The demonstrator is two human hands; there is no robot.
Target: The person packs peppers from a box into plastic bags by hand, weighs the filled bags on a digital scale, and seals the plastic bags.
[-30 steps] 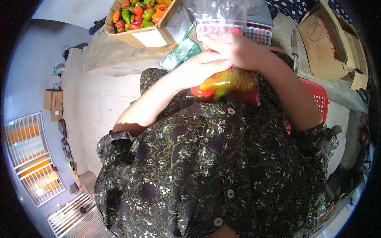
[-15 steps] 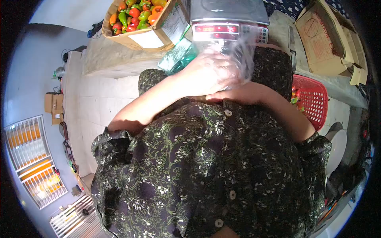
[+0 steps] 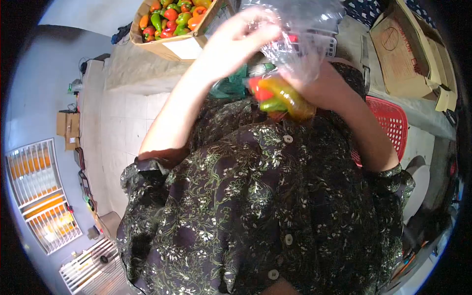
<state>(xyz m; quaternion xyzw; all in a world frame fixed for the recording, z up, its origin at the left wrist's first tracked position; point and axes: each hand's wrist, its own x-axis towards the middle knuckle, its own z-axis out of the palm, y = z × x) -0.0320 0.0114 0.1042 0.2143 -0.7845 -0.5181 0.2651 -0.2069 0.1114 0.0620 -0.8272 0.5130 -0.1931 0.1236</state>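
A clear plastic bag (image 3: 307, 51) holds red, green and yellow-orange peppers (image 3: 280, 96) at its lower end, in front of my lap. My right hand (image 3: 319, 86) is closed round the gathered bag just above the peppers. Higher up and to the left, my left hand (image 3: 243, 37) is at the loose upper part of the bag, its thumb and fingers partly spread; whether they pinch the plastic is unclear. Behind the bag, a digital scale (image 3: 332, 45) is mostly hidden. Green plastic (image 3: 228, 88) lies below my left wrist.
A cardboard box (image 3: 184, 48) full of red, green and orange peppers stands at the upper left on a concrete ledge (image 3: 123, 69). An open cardboard box (image 3: 400, 59) is at the upper right. A red perforated basket (image 3: 393, 128) sits beside my right forearm.
My left hand has moved up and left, away from my right hand. The bagged peppers, hidden half a second ago, show again, and the bag's top now spreads over the scale.
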